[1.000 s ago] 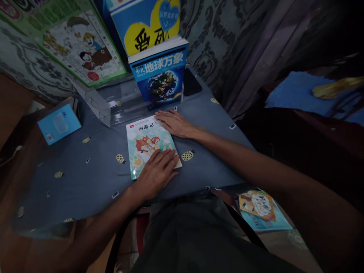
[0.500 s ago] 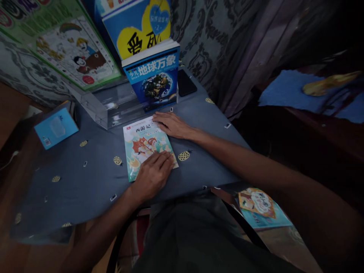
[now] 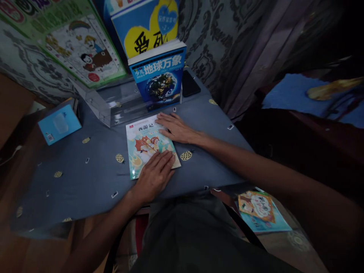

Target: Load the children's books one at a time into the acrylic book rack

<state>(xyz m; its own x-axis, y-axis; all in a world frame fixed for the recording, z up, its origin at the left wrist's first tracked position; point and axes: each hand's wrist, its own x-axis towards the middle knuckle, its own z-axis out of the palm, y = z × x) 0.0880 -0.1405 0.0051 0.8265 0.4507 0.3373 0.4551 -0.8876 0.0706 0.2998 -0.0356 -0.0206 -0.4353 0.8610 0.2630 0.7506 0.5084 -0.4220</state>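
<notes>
A thin paperback book [image 3: 141, 147] with a pale cover and a cartoon figure lies closed and face up on the table. My left hand [image 3: 156, 171] rests flat across its lower right part, fingers stretched out. At the book's upper right corner lies my right hand [image 3: 178, 129], palm down, its fingers extended over the corner and edge. Neither hand grips the book. Just beyond it, a blue book with a globe picture [image 3: 163, 85] stands upright at the front of a clear acrylic stand [image 3: 99, 110].
Behind stand a yellow-and-blue book [image 3: 136, 28] and a large green book [image 3: 118, 74]. A black phone [image 3: 190, 83] lies right of the stand. At left is a light-blue book [image 3: 59, 125]. More books [image 3: 265, 216] lie low at the right. The cloth-covered table [image 3: 93, 182] ends near my lap.
The view has shifted slightly, so the scene sits a little further right. My right hand's fingers are spread a bit wider. The paperback stays in place under my hands.
</notes>
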